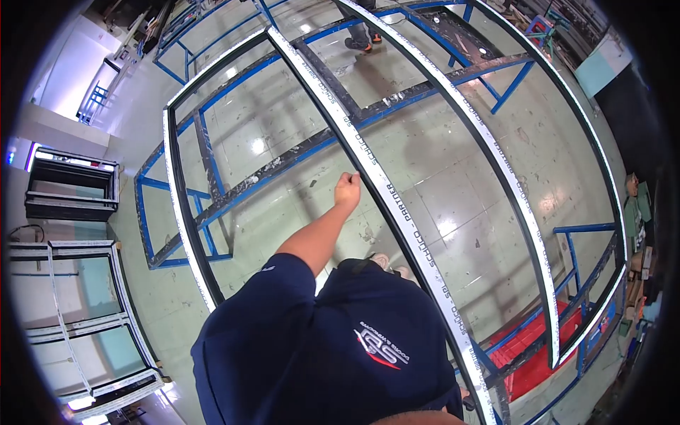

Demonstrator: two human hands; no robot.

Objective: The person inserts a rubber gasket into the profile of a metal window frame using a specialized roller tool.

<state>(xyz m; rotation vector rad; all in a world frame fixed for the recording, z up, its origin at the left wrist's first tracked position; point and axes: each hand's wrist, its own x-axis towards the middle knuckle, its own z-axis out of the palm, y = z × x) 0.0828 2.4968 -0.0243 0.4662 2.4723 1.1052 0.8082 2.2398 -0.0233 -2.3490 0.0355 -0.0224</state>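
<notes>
My left hand (pixel 348 190) reaches forward with its fingers closed, right beside the dark inner edge of a long bar. What it pinches, if anything, is hidden. That bar (pixel 375 173) belongs to a large window frame, covered in white printed film with a black strip along its side. At the lower right, only a sliver of my right hand (pixel 464 394) shows near the same bar, beside a small dark object; its fingers are mostly hidden. The frame's second long bar (pixel 489 142) runs farther right. Blue trestles (pixel 283 157) with dark, scuffed tops support the frame.
More white-filmed frames (pixel 88 322) stand at the left, below a stack of dark frames (pixel 71 188). A red crate (pixel 524 347) sits under the trestle at lower right. Beyond the trestles, another person's legs and shoes (pixel 359 44) are visible on the tiled floor (pixel 439 205).
</notes>
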